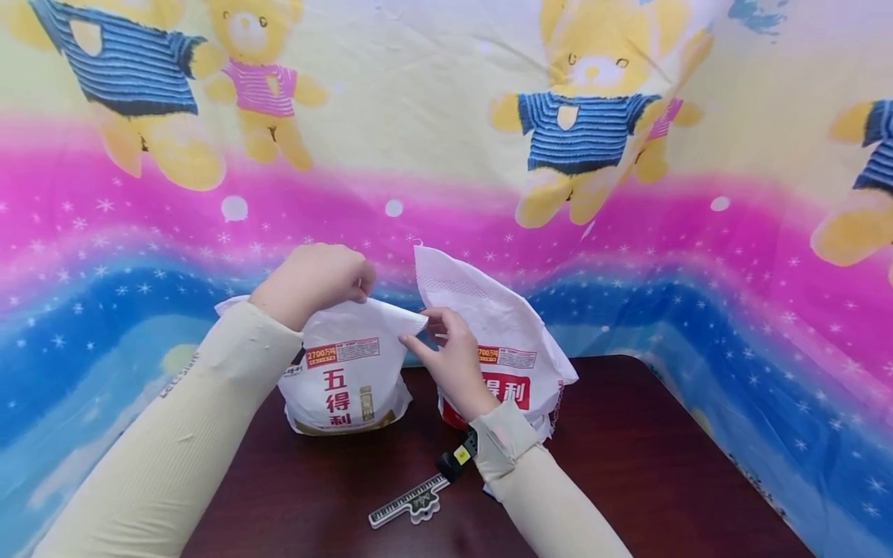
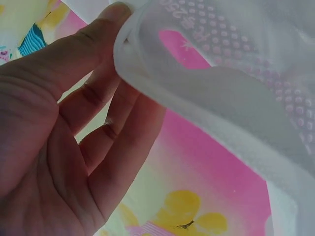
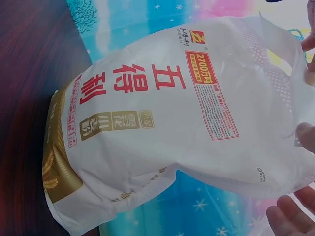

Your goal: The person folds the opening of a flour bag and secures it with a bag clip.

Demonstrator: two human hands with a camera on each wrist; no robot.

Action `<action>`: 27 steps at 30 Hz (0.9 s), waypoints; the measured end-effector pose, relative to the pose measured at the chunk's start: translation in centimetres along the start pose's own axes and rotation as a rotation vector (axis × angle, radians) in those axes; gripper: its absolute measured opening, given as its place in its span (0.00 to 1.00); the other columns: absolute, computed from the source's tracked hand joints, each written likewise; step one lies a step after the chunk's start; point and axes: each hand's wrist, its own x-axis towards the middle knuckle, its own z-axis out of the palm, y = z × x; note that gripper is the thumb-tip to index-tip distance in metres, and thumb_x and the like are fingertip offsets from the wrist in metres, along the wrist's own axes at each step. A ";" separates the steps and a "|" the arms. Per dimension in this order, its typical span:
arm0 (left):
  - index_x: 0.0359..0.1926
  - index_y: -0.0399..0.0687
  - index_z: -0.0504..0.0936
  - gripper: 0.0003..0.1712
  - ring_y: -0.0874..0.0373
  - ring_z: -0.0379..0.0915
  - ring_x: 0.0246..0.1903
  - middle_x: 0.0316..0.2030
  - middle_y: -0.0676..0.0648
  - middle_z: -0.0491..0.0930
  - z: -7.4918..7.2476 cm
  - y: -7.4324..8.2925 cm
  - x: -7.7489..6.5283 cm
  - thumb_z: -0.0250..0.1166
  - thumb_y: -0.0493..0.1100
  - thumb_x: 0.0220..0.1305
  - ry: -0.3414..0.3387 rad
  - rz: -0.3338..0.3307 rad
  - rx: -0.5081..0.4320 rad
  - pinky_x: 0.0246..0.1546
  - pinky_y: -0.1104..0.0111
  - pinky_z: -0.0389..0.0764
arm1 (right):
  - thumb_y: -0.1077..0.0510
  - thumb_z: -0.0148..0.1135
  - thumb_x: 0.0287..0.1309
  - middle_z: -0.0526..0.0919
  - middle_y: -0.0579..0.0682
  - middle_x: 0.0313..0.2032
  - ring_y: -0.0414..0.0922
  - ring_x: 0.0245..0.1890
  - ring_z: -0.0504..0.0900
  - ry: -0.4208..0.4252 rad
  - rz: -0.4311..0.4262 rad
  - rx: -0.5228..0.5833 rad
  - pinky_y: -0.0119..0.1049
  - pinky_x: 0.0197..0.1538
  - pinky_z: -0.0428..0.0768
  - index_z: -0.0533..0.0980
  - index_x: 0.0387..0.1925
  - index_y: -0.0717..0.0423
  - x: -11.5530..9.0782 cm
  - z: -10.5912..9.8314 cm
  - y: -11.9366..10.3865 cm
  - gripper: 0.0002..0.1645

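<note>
A white flour bag point(image 1: 349, 372) with red lettering and a gold base stands upright on the table. My left hand point(image 1: 321, 279) pinches its top rim; in the left wrist view, thumb and fingertips hold the white edge point(image 2: 211, 125), which curves away from them. At the top right corner of the same bag, my right hand point(image 1: 449, 356) pinches the rim between thumb and fingers. The right wrist view shows the bag's printed front point(image 3: 147, 108), its mouth partly spread. Just behind my right hand stands a second white flour bag point(image 1: 481, 310) with a red label, its top flap raised.
On the dark wooden table point(image 1: 307, 496), a flat clip with a piano-key pattern point(image 1: 412, 500) lies in front of the bags. A cloth printed with teddy bears point(image 1: 418, 139) hangs behind and around the table. The table's right edge runs toward the front right.
</note>
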 end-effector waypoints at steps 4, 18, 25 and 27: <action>0.32 0.50 0.87 0.05 0.53 0.76 0.31 0.29 0.50 0.83 0.1 0.0 0.0 0.76 0.38 0.59 0.003 0.007 0.005 0.39 0.57 0.83 | 0.55 0.75 0.58 0.79 0.54 0.52 0.58 0.52 0.82 0.009 0.016 0.033 0.50 0.57 0.82 0.74 0.57 0.56 -0.3 -0.1 0.2 0.28; 0.31 0.52 0.86 0.05 0.53 0.75 0.31 0.29 0.51 0.82 0.1 -0.3 -0.1 0.74 0.38 0.61 0.009 0.020 0.023 0.38 0.56 0.81 | 0.56 0.74 0.59 0.78 0.58 0.56 0.56 0.53 0.82 -0.011 0.002 0.057 0.52 0.57 0.81 0.72 0.60 0.58 -2.0 -1.2 0.5 0.31; 0.31 0.52 0.85 0.05 0.54 0.75 0.30 0.29 0.52 0.82 0.2 -0.4 -0.1 0.74 0.39 0.61 0.022 0.024 0.030 0.37 0.57 0.81 | 0.58 0.74 0.58 0.79 0.57 0.53 0.54 0.51 0.82 -0.054 -0.046 0.007 0.52 0.53 0.83 0.74 0.57 0.59 -3.3 -1.8 0.6 0.28; 0.30 0.52 0.85 0.05 0.54 0.74 0.30 0.28 0.52 0.81 0.2 -0.4 -0.1 0.74 0.39 0.61 0.023 0.022 0.034 0.37 0.57 0.80 | 0.58 0.75 0.57 0.79 0.55 0.52 0.53 0.50 0.83 -0.066 -0.063 -0.023 0.51 0.53 0.84 0.75 0.57 0.59 -3.7 -2.0 0.7 0.28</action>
